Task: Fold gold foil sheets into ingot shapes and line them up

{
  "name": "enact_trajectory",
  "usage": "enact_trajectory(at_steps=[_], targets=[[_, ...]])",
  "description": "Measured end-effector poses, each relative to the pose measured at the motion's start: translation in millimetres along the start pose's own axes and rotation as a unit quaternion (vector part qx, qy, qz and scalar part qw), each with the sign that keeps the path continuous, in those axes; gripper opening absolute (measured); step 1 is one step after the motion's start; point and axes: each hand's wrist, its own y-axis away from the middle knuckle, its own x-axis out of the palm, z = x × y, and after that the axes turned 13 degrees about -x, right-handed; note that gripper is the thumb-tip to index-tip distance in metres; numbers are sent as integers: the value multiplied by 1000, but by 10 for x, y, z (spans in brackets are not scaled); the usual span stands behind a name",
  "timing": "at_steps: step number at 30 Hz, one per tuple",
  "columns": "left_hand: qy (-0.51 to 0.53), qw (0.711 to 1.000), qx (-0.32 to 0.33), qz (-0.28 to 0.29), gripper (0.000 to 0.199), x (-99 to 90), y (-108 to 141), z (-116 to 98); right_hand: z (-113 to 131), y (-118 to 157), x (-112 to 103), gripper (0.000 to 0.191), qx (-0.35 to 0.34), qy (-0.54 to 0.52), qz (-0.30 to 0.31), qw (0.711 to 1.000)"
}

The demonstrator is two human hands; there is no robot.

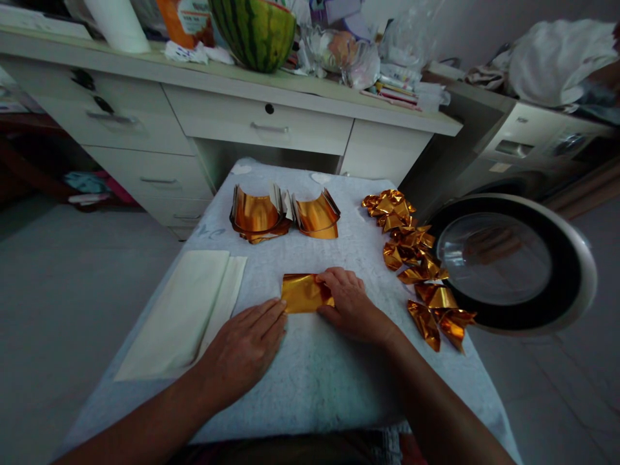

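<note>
Gold foil sheet [301, 296], roughly rectangular, lies on the cloth-covered table [320, 381], around the middle and well in from the near edge, with its long sides running left to right. A darker band follows its far side; whether that is a crease or a curl, I cannot tell. The left hand [254, 341] lies flat and opened out, fingers together, only its fingertips meeting the sheet's left end; it has hold of nothing. The right hand [347, 305] is bent over the right end, fingers toward the far side and thumb toward the near one, with a gap between them; whether it pinches the foil or just presses it, I cannot tell.

Along the right edge of the table, from near the far right corner downward, runs a cluster of folded gold pieces [411, 248], which I take to be the finished part. Two curved stacks of gold sheets [256, 213] sit side by side toward the far edge, left of its middle; they look unworked, so a good share seems left. The sheet under the hands appears to be at an early stage, mostly smooth and lacking the pieces' peaked shape. Pale folded sheets [186, 297] lie along the left edge, partly behind the left forearm, with no visible part in the folding.
</note>
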Motion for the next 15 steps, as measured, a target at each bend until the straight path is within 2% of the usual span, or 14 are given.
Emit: enact_trajectory(at_steps=[10, 15], targets=[[13, 999, 1, -33, 24, 30, 11, 19, -165, 14, -81, 72, -49, -62, 53, 995], [23, 999, 0, -42, 22, 53, 29, 24, -234, 32, -101, 74, -76, -84, 62, 992]])
